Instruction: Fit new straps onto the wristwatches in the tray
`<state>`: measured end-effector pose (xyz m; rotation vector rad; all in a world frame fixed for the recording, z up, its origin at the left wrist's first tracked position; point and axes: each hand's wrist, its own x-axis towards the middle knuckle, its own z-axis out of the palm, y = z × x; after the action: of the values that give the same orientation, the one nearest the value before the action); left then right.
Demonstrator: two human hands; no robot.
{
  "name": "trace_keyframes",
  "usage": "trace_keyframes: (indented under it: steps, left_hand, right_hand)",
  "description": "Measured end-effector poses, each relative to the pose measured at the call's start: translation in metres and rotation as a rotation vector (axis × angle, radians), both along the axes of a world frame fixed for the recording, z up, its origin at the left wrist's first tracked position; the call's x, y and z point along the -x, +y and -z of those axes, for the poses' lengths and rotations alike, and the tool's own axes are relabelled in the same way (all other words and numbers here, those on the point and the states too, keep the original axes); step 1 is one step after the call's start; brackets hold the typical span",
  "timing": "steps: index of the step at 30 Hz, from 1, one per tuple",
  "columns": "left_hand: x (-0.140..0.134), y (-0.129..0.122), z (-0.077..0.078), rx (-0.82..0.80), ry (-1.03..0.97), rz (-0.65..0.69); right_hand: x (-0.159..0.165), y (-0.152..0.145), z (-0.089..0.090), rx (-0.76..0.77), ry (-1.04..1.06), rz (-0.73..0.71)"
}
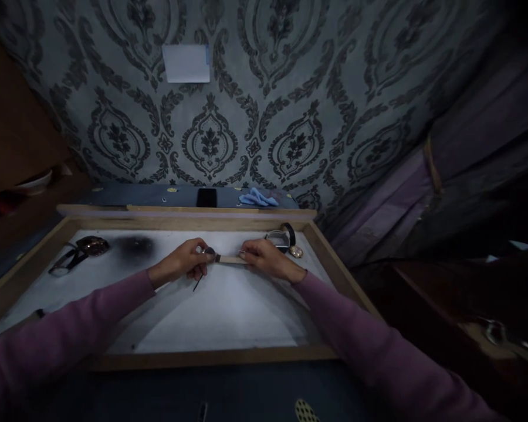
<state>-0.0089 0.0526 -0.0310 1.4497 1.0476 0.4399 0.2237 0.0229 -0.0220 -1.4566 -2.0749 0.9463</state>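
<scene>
Above the white floor of a wooden-framed tray, a wristwatch is stretched between my two hands. My left hand is closed around the dark watch case. A thin dark strip hangs below its fingers; whether it belongs to the watch I cannot tell. My right hand pinches the far end of the light-coloured strap. Just behind the right hand lie a glass-topped box, a black curved band and a round gold-toned watch.
At the tray's left lie a shiny dark-and-gold object and a black strap. Behind the tray are a black phone-like slab and a crumpled blue cloth. A purple curtain hangs at right.
</scene>
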Motion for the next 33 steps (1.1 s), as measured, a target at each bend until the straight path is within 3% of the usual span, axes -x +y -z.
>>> trace_keyframes:
  steps: [6, 11, 13, 15, 17, 19, 30, 33]
  left_hand:
    - [0.0, 0.002, 0.01, -0.091, 0.072, -0.041]
    - [0.003, -0.013, 0.0, -0.27, 0.118, -0.053]
    - [0.003, -0.026, -0.005, -0.388, 0.13, 0.013]
    - [0.001, -0.042, -0.008, -0.588, 0.198, 0.265]
    - [-0.004, -0.056, -0.009, -0.628, 0.253, 0.474]
    - [-0.01, -0.067, -0.009, -0.667, 0.298, 0.567]
    - [-0.025, -0.075, -0.005, -0.759, 0.41, 0.588]
    - [-0.025, -0.074, -0.006, -0.738, 0.412, 0.584]
  right_hand:
    - [-0.001, -0.001, -0.003, -0.047, -0.163, -0.021]
    - [-0.002, -0.002, -0.008, -0.057, -0.296, -0.017]
    - [-0.003, -0.003, -0.011, -0.053, -0.35, -0.022]
    - [-0.003, -0.005, -0.015, -0.05, -0.405, -0.024]
    - [-0.005, -0.007, -0.018, -0.058, -0.461, -0.015]
    - [-0.007, -0.009, -0.02, -0.077, -0.512, 0.003]
    - [-0.014, -0.018, -0.031, -0.164, -0.627, 0.12]
    - [-0.015, -0.023, -0.034, -0.237, -0.543, 0.165]
